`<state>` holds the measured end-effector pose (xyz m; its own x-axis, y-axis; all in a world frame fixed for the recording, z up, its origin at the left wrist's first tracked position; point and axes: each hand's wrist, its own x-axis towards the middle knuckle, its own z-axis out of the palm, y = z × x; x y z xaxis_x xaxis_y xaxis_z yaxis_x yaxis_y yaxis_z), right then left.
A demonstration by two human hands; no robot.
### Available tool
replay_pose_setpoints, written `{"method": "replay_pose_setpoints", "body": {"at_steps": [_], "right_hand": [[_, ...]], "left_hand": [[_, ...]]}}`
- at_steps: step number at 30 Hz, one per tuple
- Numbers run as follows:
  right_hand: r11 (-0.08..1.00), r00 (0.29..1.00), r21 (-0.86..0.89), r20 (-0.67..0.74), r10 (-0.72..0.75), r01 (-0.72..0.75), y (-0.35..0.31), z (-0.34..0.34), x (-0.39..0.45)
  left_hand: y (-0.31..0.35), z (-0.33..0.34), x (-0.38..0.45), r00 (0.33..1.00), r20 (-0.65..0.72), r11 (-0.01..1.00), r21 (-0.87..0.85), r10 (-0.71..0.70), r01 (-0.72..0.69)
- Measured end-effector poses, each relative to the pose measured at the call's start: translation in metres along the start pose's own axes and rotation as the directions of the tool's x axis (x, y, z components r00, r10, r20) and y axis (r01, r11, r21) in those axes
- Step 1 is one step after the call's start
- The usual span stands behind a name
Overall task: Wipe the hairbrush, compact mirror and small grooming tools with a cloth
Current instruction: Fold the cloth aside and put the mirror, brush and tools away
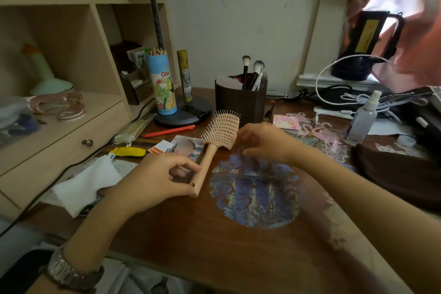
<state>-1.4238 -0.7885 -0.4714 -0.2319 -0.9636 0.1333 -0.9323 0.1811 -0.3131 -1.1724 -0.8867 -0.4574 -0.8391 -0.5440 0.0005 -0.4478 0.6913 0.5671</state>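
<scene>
Item 1, hairbrush (220,137): peach plastic, vented head, bristles up and tilted toward the shelf. We see it lying across the desk (191,234), head near the brown brush holder (239,100), handle end pointing back toward us.

Item 2, left hand (157,181): fingers curled, thumb and forefinger pinching the lower handle.

Item 3, right hand (265,142): fingers bent and narrow at the edge of the brush head; we cannot tell whether they truly grip it or only touch it.

Item 4, white cloth (86,181): crumpled on the desk just left of the left wrist, held by neither hand.

Not located: compact mirror; small grooming tools beyond the 2 makeup brushes (251,71) standing in the holder.

Risks, as we judge them:
- No wiping happens while both hands stay on the brush; 1 must let go to fetch the cloth.
- A light pinch low on the handle may let the head roll or drop.
- Cloth fibres may snag on the bristles.
- A sweeping right arm could topple the spray bottle (362,119) nearby.
</scene>
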Motion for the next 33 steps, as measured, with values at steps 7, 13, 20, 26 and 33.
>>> {"method": "replay_pose_setpoints", "body": {"at_steps": [7,13,20,26,33], "right_hand": [[0.971,0.993,-0.239,-0.117,0.0,-0.028,0.028,-0.054,-0.04],[0.975,0.989,-0.2,-0.133,0.069,-0.095,0.06,-0.076,-0.07],[0.988,0.989,-0.099,-0.099,0.107,-0.116,0.081,-0.076,-0.083],[0.993,0.994,-0.048,0.013,0.106,-0.106,0.086,-0.056,-0.078],[0.989,0.983,0.033,0.116,0.14,-0.145,0.092,-0.037,-0.067]], "left_hand": [[0.045,-0.004,0.009,0.99,-0.087,0.963,0.253,0.114,-0.088],[0.072,0.025,0.041,0.988,-0.022,0.939,0.315,0.153,-0.138],[0.091,0.066,0.081,0.985,-0.034,0.949,0.276,0.171,-0.155],[0.105,0.091,0.106,0.984,-0.046,0.969,0.187,0.172,-0.161],[0.102,0.115,0.11,0.98,-0.057,0.98,0.077,0.189,-0.184]]}}
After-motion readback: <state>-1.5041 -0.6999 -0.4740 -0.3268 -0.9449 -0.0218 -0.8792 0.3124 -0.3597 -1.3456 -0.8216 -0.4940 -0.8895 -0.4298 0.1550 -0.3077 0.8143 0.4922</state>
